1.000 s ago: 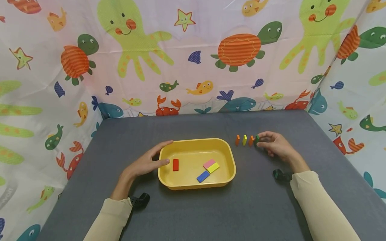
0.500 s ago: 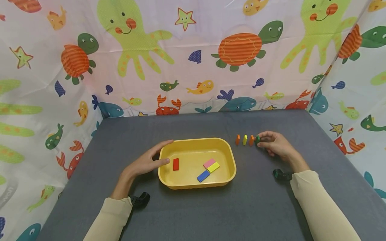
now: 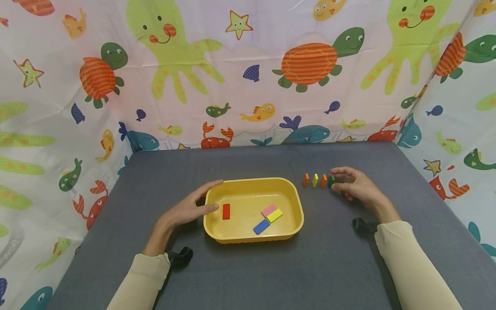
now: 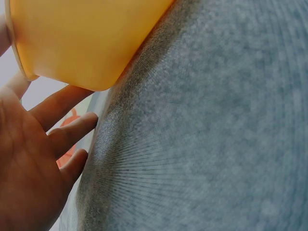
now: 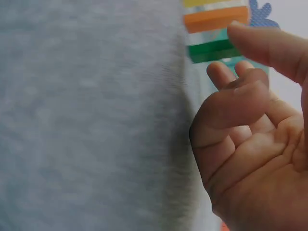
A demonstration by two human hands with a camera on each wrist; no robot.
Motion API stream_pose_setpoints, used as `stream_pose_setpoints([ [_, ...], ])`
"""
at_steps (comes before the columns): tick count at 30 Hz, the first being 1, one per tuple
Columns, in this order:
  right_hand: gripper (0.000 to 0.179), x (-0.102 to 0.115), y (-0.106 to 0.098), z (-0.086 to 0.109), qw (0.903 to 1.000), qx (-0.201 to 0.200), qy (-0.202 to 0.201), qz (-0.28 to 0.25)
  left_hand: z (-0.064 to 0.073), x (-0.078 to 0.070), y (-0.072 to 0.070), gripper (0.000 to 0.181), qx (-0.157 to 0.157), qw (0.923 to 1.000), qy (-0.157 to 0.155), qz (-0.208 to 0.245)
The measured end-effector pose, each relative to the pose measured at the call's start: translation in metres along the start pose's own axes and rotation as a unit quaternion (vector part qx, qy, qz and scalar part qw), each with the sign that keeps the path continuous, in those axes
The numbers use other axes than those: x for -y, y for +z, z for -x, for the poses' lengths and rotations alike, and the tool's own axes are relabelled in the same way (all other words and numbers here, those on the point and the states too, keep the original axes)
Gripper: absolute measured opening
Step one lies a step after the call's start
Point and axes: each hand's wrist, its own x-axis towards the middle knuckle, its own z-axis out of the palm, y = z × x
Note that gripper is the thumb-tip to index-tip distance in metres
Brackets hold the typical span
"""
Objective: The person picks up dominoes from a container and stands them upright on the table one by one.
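Observation:
My left hand (image 3: 190,208) holds the left end of a yellow plastic tray (image 3: 253,239). Its thumb lies over the rim, and other fingers reach along the outside of the back left corner. In the left wrist view the ring and little fingers are spread apart from the tray wall (image 4: 82,38). My right hand (image 3: 358,187) is at a green domino (image 3: 331,180) standing upright on the table, thumb and fingertips parted around it. To its left, in a row, stand an orange domino (image 3: 323,181), a yellow domino (image 3: 315,180) and another orange domino (image 3: 306,180).
Inside the tray lie a red domino (image 3: 226,211), a pink domino (image 3: 269,210), a yellow domino (image 3: 274,215) and a blue domino (image 3: 261,226). A grey cloth (image 3: 271,275) covers the table. A sea-animal curtain (image 3: 248,86) hangs behind and at both sides.
My right hand has let go of the green domino, its fingers parting and shifting slightly right. The green domino stands by itself. My left hand and the tray have not moved.

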Motion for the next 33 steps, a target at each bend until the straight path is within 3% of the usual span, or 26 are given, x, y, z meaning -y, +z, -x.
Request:
stream_pose_setpoints([
  [7, 0.074, 0.026, -0.007, 0.006, 0.9977, -0.035, -0.052, 0.024, 0.001, 0.001, 0.0, 0.069, 0.002, 1.0, 0.002, 0.003],
  [14, 0.068, 0.062, 0.004, 0.009, 0.9937, -0.072, -0.08, 0.033, 0.001, 0.0, 0.001, 0.069, 0.002, 1.0, -0.001, 0.0],
  [17, 0.064, 0.077, 0.013, 0.009, 0.9898, -0.076, -0.114, 0.04, 0.0, 0.0, 0.001, 0.069, 0.003, 1.0, -0.001, 0.0],
  [23, 0.057, 0.102, 0.033, 0.007, 0.9802, -0.043, -0.19, 0.038, -0.001, 0.0, 0.0, 0.069, 0.001, 1.0, -0.005, 0.0],
  [28, 0.051, 0.123, 0.049, 0.003, 0.9772, -0.001, -0.205, 0.053, -0.001, 0.0, 0.0, 0.069, 0.0, 1.0, -0.005, -0.002],
  [33, 0.05, 0.142, 0.066, -0.001, 0.9682, 0.054, -0.233, 0.074, 0.0, -0.001, 0.0, 0.069, -0.001, 1.0, -0.005, -0.007],
])
